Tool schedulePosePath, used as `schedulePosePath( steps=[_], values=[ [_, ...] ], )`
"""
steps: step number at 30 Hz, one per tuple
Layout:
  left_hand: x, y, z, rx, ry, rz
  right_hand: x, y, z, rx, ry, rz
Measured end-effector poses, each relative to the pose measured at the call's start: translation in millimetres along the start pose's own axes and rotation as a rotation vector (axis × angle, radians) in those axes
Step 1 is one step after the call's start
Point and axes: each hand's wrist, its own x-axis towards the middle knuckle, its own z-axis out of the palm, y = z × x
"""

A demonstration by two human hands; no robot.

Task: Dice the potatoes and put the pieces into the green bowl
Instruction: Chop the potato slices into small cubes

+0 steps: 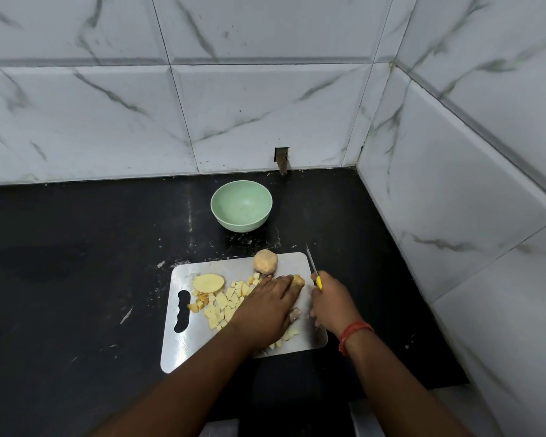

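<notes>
Steel cutting board (pixel 183 351) keeps my work contained: my left hand (pixel 267 305) lies flat, pinning a potato piece (pixel 298 281) for slicing; my right hand (pixel 331 302) grips the knife (pixel 312 266). Diced pieces (pixel 223 305) wait; green bowl (pixel 241 205) sits empty beyond.

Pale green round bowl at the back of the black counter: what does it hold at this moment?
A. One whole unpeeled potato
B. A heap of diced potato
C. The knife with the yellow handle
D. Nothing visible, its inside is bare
D: the inside of the pale green round bowl shows only bare green, while the diced potato pieces all lie on the shiny metal cutting board.
</notes>
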Motion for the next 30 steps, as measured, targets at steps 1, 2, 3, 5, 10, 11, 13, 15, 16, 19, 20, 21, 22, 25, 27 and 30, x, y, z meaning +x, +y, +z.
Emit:
schedulePosePath(
  steps=[1, 2, 3, 5, 10, 11, 13, 15, 16, 19, 20, 21, 22, 25, 27, 30],
  values=[
    [-0.1, -0.6, 0.5, 0.009, -0.010, 0.002, -2.6, 0.9, -0.2, -0.023, -0.028, 0.021],
    [0.0, -0.5, 0.5, 0.014, -0.017, 0.003, -5.1, 1.5, -0.4, -0.051, -0.046, 0.034],
    [0.2, -0.6, 0.5, 0.015, -0.022, 0.004, -6.7, 2.3, -0.6, -0.073, -0.057, 0.045],
    [1.2, -0.7, -0.2, 0.006, -0.032, 0.008, -10.2, 1.7, -1.4, -0.099, -0.082, 0.062],
    [0.2, 0.5, -0.8, -0.027, -0.041, -0.024, -20.9, -5.5, -4.8, -0.187, -0.162, 0.128],
    [-0.5, 0.9, -0.5, -0.030, -0.018, -0.031, -20.9, -5.3, -4.7, -0.226, -0.145, 0.112],
    [-2.4, 2.0, 1.3, -0.024, 0.032, -0.026, -19.6, -3.1, -5.0, -0.325, -0.120, 0.063],
    [-3.6, 2.7, 4.4, -0.007, 0.072, -0.013, -19.4, -2.4, -7.9, -0.402, -0.132, 0.047],
    [-4.3, 3.1, 5.2, -0.001, 0.088, -0.009, -19.5, -2.2, -9.3, -0.433, -0.147, 0.046],
    [-5.4, 4.1, 3.8, 0.001, 0.103, 0.001, -21.7, -4.1, -11.1, -0.499, -0.192, 0.039],
    [-5.4, 3.8, 3.2, -0.001, 0.098, 0.001, -22.4, -4.9, -11.0, -0.522, -0.202, 0.037],
    [-5.4, 3.4, 3.0, -0.001, 0.089, -0.003, -22.9, -5.5, -10.6, -0.541, -0.211, 0.039],
    [-5.4, 3.1, 2.8, -0.003, 0.078, -0.008, -23.1, -6.0, -10.3, -0.555, -0.220, 0.042],
    [-4.5, 1.9, 4.0, -0.003, 0.061, -0.017, -23.1, -7.4, -10.3, -0.558, -0.233, 0.043],
    [-4.0, 1.8, 4.3, 0.004, 0.062, -0.012, -23.4, -7.7, -11.9, -0.554, -0.236, 0.043],
    [-4.6, 2.3, 2.9, 0.002, 0.057, -0.010, -24.1, -7.4, -13.6, -0.521, -0.222, 0.047]
  ],
)
